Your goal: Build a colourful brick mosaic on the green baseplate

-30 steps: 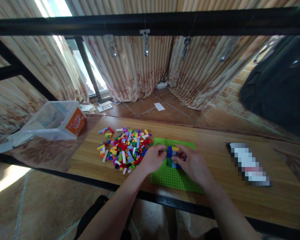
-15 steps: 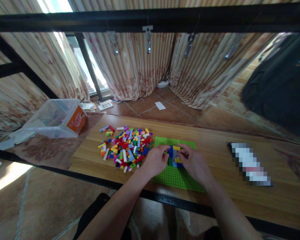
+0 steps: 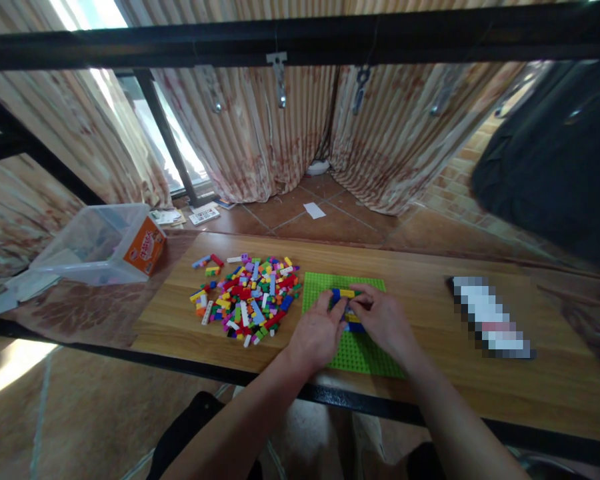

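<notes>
A green studded baseplate lies on the wooden table, with a small toy brick build of blue, yellow and pale blue bricks on it. My left hand is closed against the left side of the build, thumb and fingertips on its bricks. On the other side my right hand pinches at the build's right edge, fingertips pressed together. A yellow brick shows at the far end between both hands. My fingers hide much of the middle of the build.
A heap of loose colourful toy bricks lies left of the baseplate. A clear plastic box with an orange label stands farther left. On the right lies a blurred-out flat object. A black bar crosses above; the table has a dark front edge.
My left hand has shifted right and turned farther over the build, so its fingers cover more of the bricks. My right hand stays at the build's right edge. The whole view has shifted slightly.
</notes>
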The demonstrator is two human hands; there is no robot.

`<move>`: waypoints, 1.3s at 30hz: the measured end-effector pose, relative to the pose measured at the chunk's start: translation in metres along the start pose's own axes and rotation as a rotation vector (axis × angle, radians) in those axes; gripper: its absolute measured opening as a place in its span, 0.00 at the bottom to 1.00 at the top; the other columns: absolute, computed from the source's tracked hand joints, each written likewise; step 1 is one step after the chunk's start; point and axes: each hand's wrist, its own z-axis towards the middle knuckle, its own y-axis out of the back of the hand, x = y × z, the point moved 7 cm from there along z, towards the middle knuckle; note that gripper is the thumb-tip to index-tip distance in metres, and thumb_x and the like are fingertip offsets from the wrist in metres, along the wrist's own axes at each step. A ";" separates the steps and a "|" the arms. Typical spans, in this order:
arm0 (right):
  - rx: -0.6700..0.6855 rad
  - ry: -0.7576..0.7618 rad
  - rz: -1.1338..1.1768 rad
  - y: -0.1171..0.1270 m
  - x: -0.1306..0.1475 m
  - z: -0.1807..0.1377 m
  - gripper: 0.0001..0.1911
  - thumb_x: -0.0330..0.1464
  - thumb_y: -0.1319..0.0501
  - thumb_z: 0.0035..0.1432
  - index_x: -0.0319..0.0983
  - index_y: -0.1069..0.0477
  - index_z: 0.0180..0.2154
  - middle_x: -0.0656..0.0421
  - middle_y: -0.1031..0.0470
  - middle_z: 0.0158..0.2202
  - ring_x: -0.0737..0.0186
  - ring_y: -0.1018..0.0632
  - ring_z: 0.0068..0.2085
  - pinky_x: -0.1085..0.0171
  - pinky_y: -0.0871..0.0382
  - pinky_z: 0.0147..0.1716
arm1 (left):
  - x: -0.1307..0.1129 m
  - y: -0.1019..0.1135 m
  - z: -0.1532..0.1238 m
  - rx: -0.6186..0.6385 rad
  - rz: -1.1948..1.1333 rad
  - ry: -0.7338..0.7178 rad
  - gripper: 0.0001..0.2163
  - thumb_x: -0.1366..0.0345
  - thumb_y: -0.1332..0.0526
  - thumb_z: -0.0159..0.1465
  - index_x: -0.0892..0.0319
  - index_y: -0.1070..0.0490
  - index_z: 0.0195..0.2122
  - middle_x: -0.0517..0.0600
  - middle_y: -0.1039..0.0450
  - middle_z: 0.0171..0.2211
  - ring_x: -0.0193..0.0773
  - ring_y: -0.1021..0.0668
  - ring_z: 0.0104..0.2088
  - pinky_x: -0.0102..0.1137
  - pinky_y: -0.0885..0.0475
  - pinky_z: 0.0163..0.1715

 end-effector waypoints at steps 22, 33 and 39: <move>-0.080 0.028 -0.218 -0.004 0.015 -0.009 0.14 0.26 0.45 0.55 0.40 0.27 0.43 0.60 0.22 0.26 0.61 0.23 0.28 0.64 0.34 0.32 | -0.020 -0.008 0.009 0.072 0.408 0.122 0.19 0.72 0.52 0.69 0.66 0.39 0.60 0.65 0.38 0.59 0.46 0.26 0.51 0.37 0.25 0.46; -0.216 -0.002 -0.112 0.015 0.011 -0.004 0.14 0.32 0.46 0.55 0.38 0.26 0.42 0.56 0.20 0.29 0.59 0.21 0.30 0.61 0.31 0.34 | -0.012 -0.005 0.001 -0.047 0.158 0.083 0.20 0.70 0.48 0.66 0.63 0.40 0.60 0.65 0.40 0.60 0.52 0.28 0.54 0.45 0.29 0.53; -0.380 -0.035 -0.063 0.043 0.000 0.002 0.15 0.36 0.44 0.55 0.36 0.25 0.40 0.52 0.20 0.32 0.57 0.21 0.32 0.60 0.30 0.34 | 0.004 0.007 0.000 -0.126 -0.052 0.128 0.21 0.67 0.50 0.68 0.62 0.43 0.61 0.59 0.36 0.58 0.45 0.29 0.56 0.39 0.30 0.55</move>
